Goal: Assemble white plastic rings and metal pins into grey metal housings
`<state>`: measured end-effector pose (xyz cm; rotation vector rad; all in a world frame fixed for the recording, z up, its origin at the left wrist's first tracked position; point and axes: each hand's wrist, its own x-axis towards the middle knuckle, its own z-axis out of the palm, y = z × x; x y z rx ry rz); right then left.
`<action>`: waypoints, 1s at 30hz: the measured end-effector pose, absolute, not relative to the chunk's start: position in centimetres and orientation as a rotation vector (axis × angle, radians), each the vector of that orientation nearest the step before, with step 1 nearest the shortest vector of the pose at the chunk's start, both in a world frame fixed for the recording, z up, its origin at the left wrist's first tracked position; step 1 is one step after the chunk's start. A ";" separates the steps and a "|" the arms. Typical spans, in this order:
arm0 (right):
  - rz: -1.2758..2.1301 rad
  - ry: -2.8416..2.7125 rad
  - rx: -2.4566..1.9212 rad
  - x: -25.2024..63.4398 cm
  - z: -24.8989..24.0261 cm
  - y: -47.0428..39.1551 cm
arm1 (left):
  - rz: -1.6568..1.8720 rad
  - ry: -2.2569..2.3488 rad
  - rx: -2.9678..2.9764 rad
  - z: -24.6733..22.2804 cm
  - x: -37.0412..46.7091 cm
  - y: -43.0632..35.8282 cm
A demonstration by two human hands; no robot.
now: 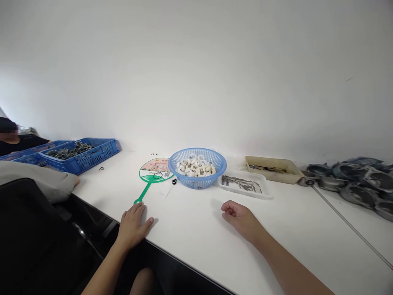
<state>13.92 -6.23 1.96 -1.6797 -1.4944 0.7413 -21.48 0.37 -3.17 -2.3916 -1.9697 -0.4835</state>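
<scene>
My left hand [134, 226] lies flat on the white table [187, 221] near its front edge, fingers apart, the fingertips beside the handle end of a green-handled round fan [153, 170]. My right hand [238, 217] rests on the table with its fingers curled in; whatever they hold, if anything, is hidden. Beyond and between the hands stands a blue plastic basket [197, 182] with many white rounded parts [196, 166]. To its right, a white tray [265, 190] holds thin metal pieces [241, 183]. Small black pieces [174, 181] lie between fan and basket.
A beige bin [294, 174] with tools stands at the back right, beside grey metal rings [362, 184]. Blue crates [92, 157] with dark parts stand at the left. Another person [18, 141] is at far left; a grey-clothed person [39, 180] sits nearer, by a black chair [33, 233].
</scene>
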 end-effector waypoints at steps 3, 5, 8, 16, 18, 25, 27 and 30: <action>0.761 -1.490 -1.686 14.0 1.9 -6.1 | -0.533 -1.945 -2.424 -3.0 -21.6 1.3; 0.770 -1.489 -1.686 14.0 1.9 -6.0 | -0.554 -1.926 -2.453 -2.9 -21.7 2.0; 0.775 -1.486 -1.699 14.1 1.9 -6.0 | -0.576 -1.905 -2.488 -3.1 -21.9 3.1; 0.763 -1.515 -1.695 14.7 1.4 -5.5 | -0.571 -1.891 -2.565 -3.0 -21.6 4.8; 0.763 -1.511 -1.691 14.7 1.3 -5.5 | -0.565 -1.891 -2.575 -2.8 -21.4 4.8; 0.783 -1.491 -1.704 14.7 1.2 -5.5 | -0.553 -1.924 -2.564 -2.8 -21.2 4.6; 0.784 -1.485 -1.705 14.7 1.2 -5.5 | -0.579 -1.918 -2.560 -3.0 -21.2 4.6; 0.787 -1.476 -1.703 14.7 1.2 -5.5 | -0.631 -1.906 -2.559 -3.2 -21.3 4.7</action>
